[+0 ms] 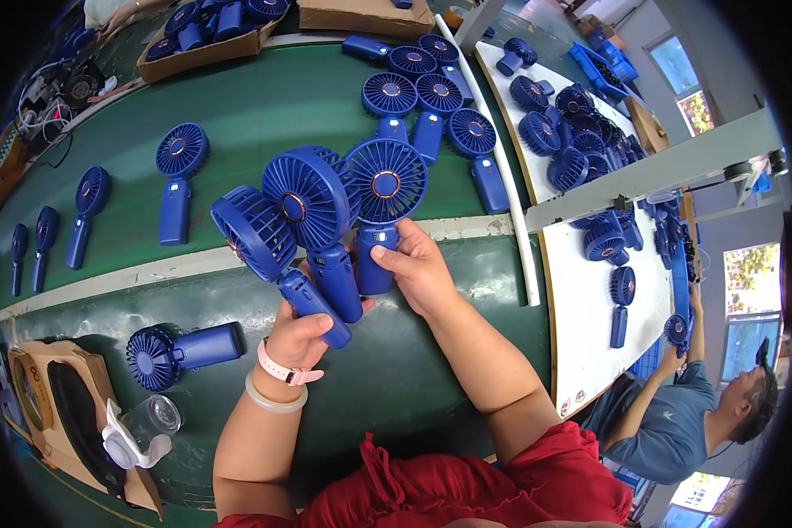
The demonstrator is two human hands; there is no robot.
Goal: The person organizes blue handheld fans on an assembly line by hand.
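My left hand [301,336] is closed round the handles of blue handheld fans held side by side. One fan [253,234] tilts to the left, and another fan [308,198] stands beside it, its round grille facing me. My right hand [424,267] grips a third blue fan [385,182] by the handle, thumb across its front below a small display. The three heads crowd together and overlap, hiding parts of one another. Lower left, a single blue fan [183,354] lies on the green worktop [396,378], apart from my hands.
Fans lie spaced along the green belt [246,114], with a cluster at its right end. Cardboard boxes [207,40] stand behind. A white table [590,308] holds many fans; a co-worker [678,414] works there. Lower left are a cardboard tray [84,387] and a clear cup [156,416].
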